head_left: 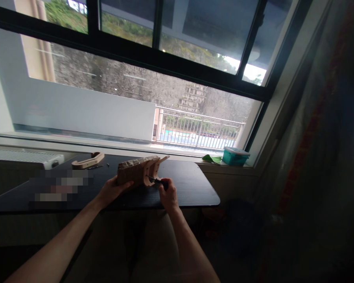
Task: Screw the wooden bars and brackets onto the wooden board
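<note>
A wooden model (138, 171) made of laser-cut plywood parts stands on the black table (191, 188). My left hand (113, 189) grips its left end, fingers wrapped round the wood. My right hand (167, 193) is closed on a small dark screwdriver (157, 181) whose tip points at the model's curved right-hand part. Both forearms reach in from the bottom of the view.
A loose curved wooden piece (87, 161) and small dark bits lie at the table's back left. A teal box (235, 156) and a green sheet (212, 159) sit on the window sill. A white radiator (23, 156) is at far left.
</note>
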### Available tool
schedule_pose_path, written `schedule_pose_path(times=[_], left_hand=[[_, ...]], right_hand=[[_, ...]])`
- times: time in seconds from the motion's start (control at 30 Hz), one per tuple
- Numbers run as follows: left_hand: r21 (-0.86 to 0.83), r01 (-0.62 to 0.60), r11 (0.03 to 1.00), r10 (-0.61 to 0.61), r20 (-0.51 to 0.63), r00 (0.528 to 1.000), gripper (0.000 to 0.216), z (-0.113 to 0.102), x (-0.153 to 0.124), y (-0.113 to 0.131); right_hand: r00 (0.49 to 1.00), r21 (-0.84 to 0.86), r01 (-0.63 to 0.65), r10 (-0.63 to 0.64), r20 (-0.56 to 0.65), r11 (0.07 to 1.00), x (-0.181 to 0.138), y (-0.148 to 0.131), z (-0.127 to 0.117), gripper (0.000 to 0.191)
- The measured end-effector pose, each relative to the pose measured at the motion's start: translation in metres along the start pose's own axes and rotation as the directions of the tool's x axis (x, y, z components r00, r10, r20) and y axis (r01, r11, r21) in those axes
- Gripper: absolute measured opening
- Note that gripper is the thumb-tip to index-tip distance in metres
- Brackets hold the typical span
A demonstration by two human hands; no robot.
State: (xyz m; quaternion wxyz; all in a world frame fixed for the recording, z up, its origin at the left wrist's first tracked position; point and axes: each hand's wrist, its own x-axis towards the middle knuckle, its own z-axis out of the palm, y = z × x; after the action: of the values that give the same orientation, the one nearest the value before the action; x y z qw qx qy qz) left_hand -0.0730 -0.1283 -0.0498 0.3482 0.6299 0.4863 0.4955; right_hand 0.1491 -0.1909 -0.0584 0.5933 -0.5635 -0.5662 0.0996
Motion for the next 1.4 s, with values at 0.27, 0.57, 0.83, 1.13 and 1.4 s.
schedule_pose_path(times=[0.27, 0.57, 0.83, 1.13, 1.4], left_hand=[[-0.030, 0.001, 1.000, -0.001, 0.000, 1.000, 0.061, -0.0001, 0.0017, -0.0035], [-0.030, 0.005, 1.000, -0.005, 0.002, 1.000, 0.059, 0.0002, -0.0016, 0.0030], [-0.009, -0.005, 1.000, 0.005, 0.006, 1.000, 0.062, 0.0000, 0.0005, -0.0004], [0.005, 0.006, 1.000, -0.006, 0.022, 1.000, 0.062, -0.0001, 0.0006, -0.0001], [0.025, 0.000, 1.000, -0.001, 0.021, 1.000, 0.061, -0.0009, 0.0008, -0.0021]], right_hand=[[1.000, 0.044, 0.010, -0.011, 0.023, 0.999, 0.0012, 0.0042, 0.0000, 0.020], [0.999, 0.032, 0.024, -0.025, 0.040, 0.999, 0.0021, 0.0023, -0.0028, 0.024], [0.994, -0.043, 0.089, -0.086, 0.068, 0.995, -0.0036, -0.0049, -0.0035, 0.027], [0.999, -0.051, 0.032, -0.030, 0.028, 0.998, -0.0032, -0.0044, -0.0029, 0.023], [0.998, -0.023, 0.054, -0.053, 0.045, 0.998, -0.0010, -0.0012, -0.0033, 0.024]])
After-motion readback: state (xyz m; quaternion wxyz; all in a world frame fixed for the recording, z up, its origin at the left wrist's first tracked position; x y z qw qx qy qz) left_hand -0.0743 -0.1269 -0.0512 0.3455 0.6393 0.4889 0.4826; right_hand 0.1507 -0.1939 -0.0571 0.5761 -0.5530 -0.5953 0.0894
